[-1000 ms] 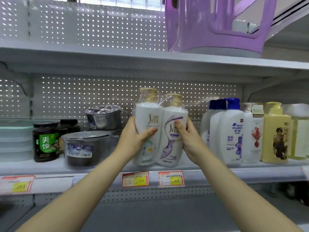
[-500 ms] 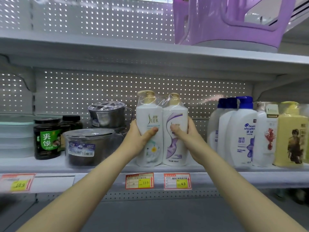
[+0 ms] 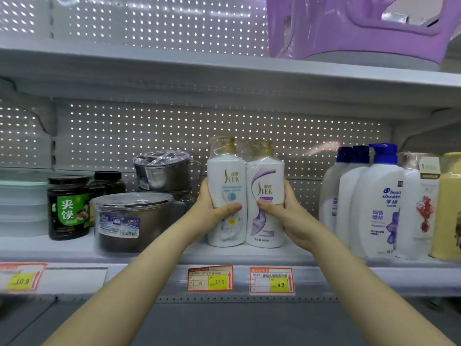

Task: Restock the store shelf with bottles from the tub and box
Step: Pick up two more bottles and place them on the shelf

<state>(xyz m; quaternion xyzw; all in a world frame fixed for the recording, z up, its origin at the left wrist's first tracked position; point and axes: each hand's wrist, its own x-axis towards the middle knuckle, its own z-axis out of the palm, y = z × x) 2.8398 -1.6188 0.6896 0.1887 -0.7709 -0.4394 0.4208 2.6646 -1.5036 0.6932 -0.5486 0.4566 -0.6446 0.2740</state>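
Two white Slek bottles wrapped together in clear film, the twin pack (image 3: 245,193), stand upright on the middle shelf (image 3: 154,250). My left hand (image 3: 214,208) grips the left bottle, thumb across its front. My right hand (image 3: 282,211) grips the right bottle with the purple label, thumb on its front. Both bottles have gold caps. The tub and box are out of view.
Left of the pack stand steel pots (image 3: 134,221) and dark jars (image 3: 67,208). To the right is a row of white blue-capped shampoo bottles (image 3: 374,203) and a yellow bottle (image 3: 449,208). A purple plastic stool (image 3: 349,28) sits on the upper shelf. Price tags (image 3: 210,278) line the shelf edge.
The twin pack was tilted and lifted a second ago; it has since been straightened and now stands upright on the shelf. Both hands keep their grip.
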